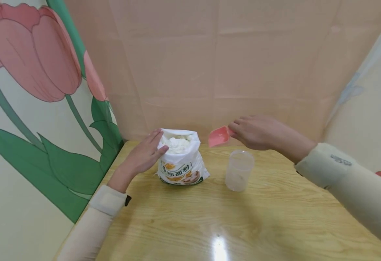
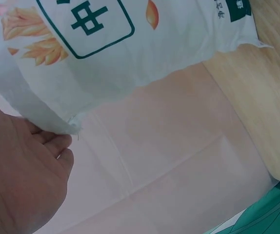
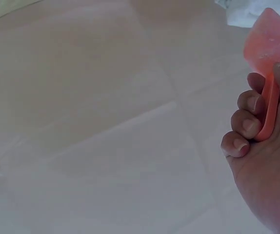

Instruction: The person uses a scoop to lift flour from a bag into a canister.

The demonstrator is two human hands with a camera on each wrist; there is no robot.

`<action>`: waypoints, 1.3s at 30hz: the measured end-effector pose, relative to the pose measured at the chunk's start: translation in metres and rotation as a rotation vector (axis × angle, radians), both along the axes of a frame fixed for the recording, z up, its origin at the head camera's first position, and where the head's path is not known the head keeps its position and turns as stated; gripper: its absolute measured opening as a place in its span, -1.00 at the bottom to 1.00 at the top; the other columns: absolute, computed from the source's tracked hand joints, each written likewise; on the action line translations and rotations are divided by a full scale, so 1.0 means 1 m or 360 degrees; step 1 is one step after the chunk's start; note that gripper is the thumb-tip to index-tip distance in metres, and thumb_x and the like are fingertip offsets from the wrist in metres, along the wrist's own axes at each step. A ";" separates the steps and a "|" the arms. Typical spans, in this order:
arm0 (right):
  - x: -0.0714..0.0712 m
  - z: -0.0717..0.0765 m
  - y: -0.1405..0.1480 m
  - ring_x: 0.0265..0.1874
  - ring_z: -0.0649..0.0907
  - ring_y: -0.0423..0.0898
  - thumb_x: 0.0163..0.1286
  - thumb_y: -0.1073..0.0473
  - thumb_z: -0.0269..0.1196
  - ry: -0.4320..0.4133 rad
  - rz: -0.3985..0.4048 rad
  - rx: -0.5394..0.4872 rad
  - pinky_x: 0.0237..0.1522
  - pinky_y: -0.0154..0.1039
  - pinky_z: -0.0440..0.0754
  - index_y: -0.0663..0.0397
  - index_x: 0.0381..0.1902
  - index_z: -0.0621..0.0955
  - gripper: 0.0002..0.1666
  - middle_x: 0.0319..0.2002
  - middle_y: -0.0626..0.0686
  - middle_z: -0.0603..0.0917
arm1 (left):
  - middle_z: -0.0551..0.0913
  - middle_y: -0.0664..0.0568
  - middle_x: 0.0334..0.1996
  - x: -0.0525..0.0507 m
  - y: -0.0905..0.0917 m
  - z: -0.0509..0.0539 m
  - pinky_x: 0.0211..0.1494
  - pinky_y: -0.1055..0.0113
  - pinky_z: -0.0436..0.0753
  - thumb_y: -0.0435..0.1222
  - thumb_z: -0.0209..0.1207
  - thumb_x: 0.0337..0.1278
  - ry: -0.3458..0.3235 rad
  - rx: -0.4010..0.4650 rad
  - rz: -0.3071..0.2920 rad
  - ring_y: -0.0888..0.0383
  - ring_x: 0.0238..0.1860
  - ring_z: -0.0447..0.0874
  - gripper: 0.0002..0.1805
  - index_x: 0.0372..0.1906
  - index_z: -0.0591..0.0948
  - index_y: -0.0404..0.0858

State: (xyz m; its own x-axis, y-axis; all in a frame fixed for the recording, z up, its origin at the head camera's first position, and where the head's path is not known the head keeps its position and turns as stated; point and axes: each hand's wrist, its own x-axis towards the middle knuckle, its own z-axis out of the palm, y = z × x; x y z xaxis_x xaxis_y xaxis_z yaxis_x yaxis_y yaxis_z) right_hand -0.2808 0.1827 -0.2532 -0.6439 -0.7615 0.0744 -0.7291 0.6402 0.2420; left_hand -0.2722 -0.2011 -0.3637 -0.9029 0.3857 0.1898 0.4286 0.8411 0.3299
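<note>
A white flour bag stands on the table with its top gaping, and white flour shows inside. My left hand holds the bag's left rim, thumb at the front. In the left wrist view, the fingers curl at the bag's edge, partly hidden by it. My right hand grips a pink scoop by its handle, in the air right of the bag. White traces cling to the scoop's bowl. Below the right hand stands a clear plastic container, its top facing up.
The wood-grain table extends toward me in front of the bag and container. Behind them hangs a pinkish cloth backdrop. A wall with painted tulips borders the table on the left.
</note>
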 end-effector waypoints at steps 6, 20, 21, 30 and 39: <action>-0.011 0.003 -0.029 -0.38 0.54 0.02 0.54 0.10 0.13 0.0036 0.0087 0.0021 -0.22 -0.02 0.56 0.02 -0.35 0.44 -0.78 -0.47 -0.04 0.46 | -0.13 -0.05 0.65 -0.002 0.006 0.001 0.63 0.01 0.00 0.32 -0.40 0.49 0.0009 0.0002 -0.0019 0.01 0.64 -0.21 -0.07 0.64 -0.05 -0.25; -0.020 0.006 -0.078 -0.15 0.67 0.12 0.57 0.03 0.09 -0.0076 0.0108 0.0181 -0.02 0.08 0.63 0.06 -0.23 0.53 -0.76 -0.25 0.05 0.67 | -0.16 -0.06 0.65 -0.001 0.012 0.006 0.64 0.07 -0.04 0.32 -0.44 0.50 0.0042 -0.0132 -0.0045 0.01 0.65 -0.26 -0.07 0.63 -0.01 -0.28; -0.021 0.007 -0.081 -0.15 0.67 0.12 0.57 0.03 0.09 -0.0088 0.0099 0.0192 -0.03 0.08 0.64 0.06 -0.23 0.54 -0.76 -0.24 0.06 0.68 | -0.15 -0.07 0.65 -0.001 0.012 0.006 0.64 0.07 -0.03 0.32 -0.43 0.50 0.0044 -0.0137 -0.0044 0.01 0.65 -0.25 -0.07 0.63 -0.01 -0.29; -0.022 0.008 -0.110 -0.08 0.67 0.10 0.51 0.06 0.12 -0.0158 -0.0117 0.0351 -0.02 0.04 0.66 0.09 -0.07 0.62 -0.75 -0.09 0.09 0.71 | -0.09 -0.07 0.65 0.005 0.009 0.010 0.64 0.05 0.00 0.32 -0.40 0.50 0.0023 -0.0195 -0.0032 0.03 0.65 -0.22 -0.08 0.62 0.03 -0.26; -0.025 -0.002 -0.135 -0.20 0.66 0.03 0.51 0.01 0.13 -0.0152 -0.0158 0.0494 -0.13 -0.04 0.67 0.05 -0.06 0.64 -0.72 -0.12 0.07 0.71 | -0.09 -0.09 0.64 0.012 0.008 0.011 0.64 0.07 -0.01 0.22 -0.35 0.57 0.0021 -0.0177 -0.0043 0.01 0.64 -0.20 -0.16 0.62 0.01 -0.29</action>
State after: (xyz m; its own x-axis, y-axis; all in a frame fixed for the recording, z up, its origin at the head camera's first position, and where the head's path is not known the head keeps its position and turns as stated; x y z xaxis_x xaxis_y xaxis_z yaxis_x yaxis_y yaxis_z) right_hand -0.3056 0.0478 -0.2553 -0.7088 -0.6716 -0.2155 -0.6958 0.6157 0.3699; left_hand -0.2599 -0.1936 -0.3526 -0.8897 0.4290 0.1561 0.4551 0.8604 0.2295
